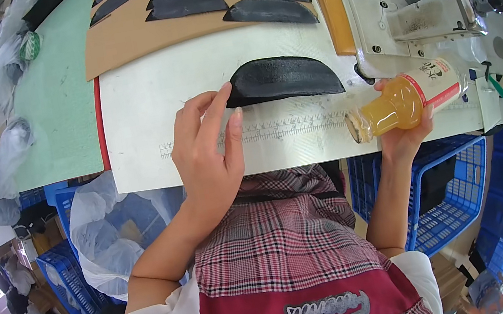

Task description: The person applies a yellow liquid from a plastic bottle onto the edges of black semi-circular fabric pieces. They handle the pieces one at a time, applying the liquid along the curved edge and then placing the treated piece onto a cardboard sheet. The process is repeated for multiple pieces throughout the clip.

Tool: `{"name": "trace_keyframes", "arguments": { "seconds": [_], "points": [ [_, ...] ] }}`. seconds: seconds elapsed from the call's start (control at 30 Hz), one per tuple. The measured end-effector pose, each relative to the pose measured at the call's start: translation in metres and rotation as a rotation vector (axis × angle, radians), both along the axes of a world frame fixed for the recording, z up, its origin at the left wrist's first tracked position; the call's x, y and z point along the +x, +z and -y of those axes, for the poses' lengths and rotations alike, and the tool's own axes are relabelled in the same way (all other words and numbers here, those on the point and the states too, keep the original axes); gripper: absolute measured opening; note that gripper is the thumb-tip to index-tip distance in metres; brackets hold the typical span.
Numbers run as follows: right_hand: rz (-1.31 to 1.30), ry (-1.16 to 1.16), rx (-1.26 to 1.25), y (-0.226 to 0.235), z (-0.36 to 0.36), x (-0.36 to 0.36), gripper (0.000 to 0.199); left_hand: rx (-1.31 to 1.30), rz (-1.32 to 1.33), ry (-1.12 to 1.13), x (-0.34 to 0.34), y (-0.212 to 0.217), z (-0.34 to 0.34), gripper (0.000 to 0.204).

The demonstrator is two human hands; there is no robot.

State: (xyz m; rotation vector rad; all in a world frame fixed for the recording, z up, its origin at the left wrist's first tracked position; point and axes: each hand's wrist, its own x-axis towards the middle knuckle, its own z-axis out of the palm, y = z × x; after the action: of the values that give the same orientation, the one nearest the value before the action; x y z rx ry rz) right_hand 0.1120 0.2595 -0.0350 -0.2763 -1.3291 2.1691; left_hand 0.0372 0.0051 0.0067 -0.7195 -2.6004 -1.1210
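A black, half-moon-shaped piece (285,78) lies flat on the white work surface, its straight edge toward me. My left hand (207,148) is at its left end, with the index fingertip touching the edge and the thumb apart below it. The fingers are spread and hold nothing. On the right, my right hand (408,131) grips a clear bottle of amber liquid (399,102) with a white and red label. The bottle is tilted on its side, its crusted neck pointing left, over the front edge of the table.
Several similar black pieces (186,5) lie in rows on a brown board (120,49) at the back. A machine (428,21) stands on the right. Green sheeting (60,109) covers the left side. Below the table are blue crates (450,190) and a plastic-lined bin (100,229).
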Motion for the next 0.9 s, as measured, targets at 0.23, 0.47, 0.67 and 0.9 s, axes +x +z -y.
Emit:
{"name": "trace_keyframes", "arguments": {
  "seconds": [0.23,0.47,0.67,0.9],
  "points": [
    [-0.023,0.018,-0.012,0.001,0.0,0.0,0.066,-0.005,-0.031,0.001,0.0,0.0,-0.002,0.023],
    [-0.049,0.028,-0.073,-0.005,-0.004,0.002,0.067,0.019,-0.145,0.005,-0.007,-0.005,-0.007,0.018],
    [0.008,-0.043,-0.073,-0.003,-0.003,0.001,0.07,0.244,0.189,0.072,-0.015,-0.001,-0.009,0.014],
    [-0.022,-0.022,-0.091,-0.002,-0.003,0.001,0.069,0.38,0.417,0.063,-0.036,-0.003,-0.001,0.016]
  ]
}}
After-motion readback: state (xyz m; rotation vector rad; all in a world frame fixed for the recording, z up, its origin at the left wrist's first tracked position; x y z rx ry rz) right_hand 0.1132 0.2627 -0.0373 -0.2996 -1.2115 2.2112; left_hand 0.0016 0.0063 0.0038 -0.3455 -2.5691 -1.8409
